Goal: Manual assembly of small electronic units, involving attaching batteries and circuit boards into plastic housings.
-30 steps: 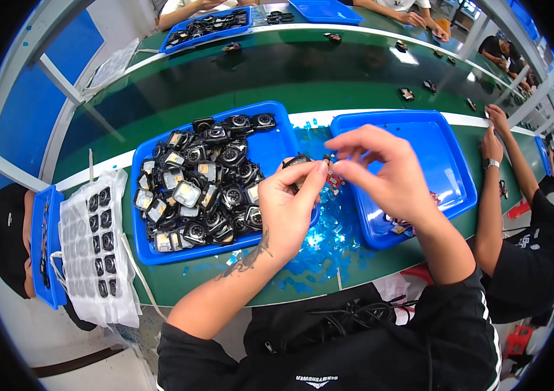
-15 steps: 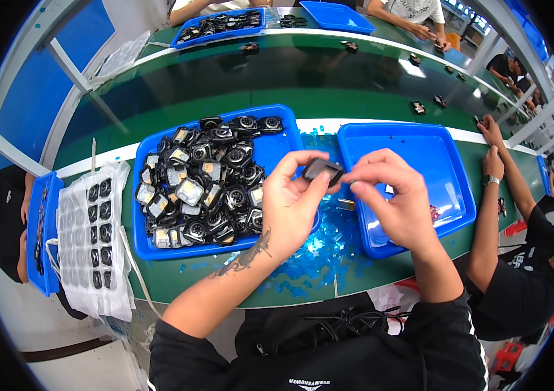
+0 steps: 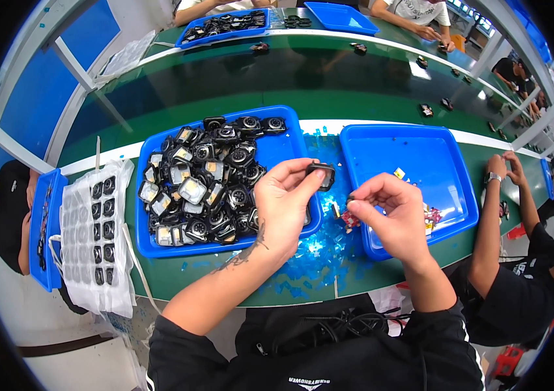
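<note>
Between its thumb and fingers, my left hand grips a black watch case with a squarish rim, held up over the gap between two blue trays. My right hand is a little lower and apart from the case. Its thumb and index finger pinch a small dark piece, too small to name. To the left, a blue tray is heaped with black watch bodies, some showing pale, squarish faces. Partly behind my right hand, another blue tray contains red and white scraps.
Shiny blue film scraps litter the green table. Left of the heaped tray lies a white blister sheet with several dark parts. A long green belt carries scattered parts beyond. At the right, a co-worker's arms reach over the table.
My right hand has drawn away from the watch case and slightly down, with a small dark piece in its fingertips. The case has tilted in my left hand. Parts on the belt have shifted right.
</note>
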Tool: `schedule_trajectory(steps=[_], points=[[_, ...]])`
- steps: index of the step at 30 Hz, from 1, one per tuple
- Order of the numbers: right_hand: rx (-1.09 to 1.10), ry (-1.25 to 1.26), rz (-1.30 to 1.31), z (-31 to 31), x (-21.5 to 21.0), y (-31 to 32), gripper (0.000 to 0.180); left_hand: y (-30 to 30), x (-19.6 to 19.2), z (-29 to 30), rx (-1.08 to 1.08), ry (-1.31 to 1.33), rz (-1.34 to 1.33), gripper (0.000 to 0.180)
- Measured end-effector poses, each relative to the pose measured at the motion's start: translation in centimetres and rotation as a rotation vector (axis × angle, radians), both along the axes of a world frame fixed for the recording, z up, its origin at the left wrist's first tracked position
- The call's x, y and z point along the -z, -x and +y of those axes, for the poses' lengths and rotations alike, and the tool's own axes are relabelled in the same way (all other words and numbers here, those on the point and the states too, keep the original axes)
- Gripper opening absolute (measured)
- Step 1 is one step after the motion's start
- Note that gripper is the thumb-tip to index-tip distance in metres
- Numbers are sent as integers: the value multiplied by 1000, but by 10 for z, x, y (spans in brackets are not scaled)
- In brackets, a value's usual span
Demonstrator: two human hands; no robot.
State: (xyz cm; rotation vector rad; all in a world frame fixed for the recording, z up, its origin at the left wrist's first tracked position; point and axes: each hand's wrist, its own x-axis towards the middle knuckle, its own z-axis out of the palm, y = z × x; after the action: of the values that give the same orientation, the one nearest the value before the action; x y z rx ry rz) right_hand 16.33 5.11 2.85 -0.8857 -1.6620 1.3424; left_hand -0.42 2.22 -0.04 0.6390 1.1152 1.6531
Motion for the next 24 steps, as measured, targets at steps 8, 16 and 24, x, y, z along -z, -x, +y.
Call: schedule_trajectory(steps=[8, 16, 24], points=[[231, -293, -206, 0, 1, 4, 12, -12, -1, -8, 237, -75, -104, 28], [237, -276, -253, -6, -5, 1, 13, -13, 8, -10, 367, -167, -71, 42], [189, -258, -274, -4, -14, -3, 9, -15, 10, -12, 386, -182, -15, 39]])
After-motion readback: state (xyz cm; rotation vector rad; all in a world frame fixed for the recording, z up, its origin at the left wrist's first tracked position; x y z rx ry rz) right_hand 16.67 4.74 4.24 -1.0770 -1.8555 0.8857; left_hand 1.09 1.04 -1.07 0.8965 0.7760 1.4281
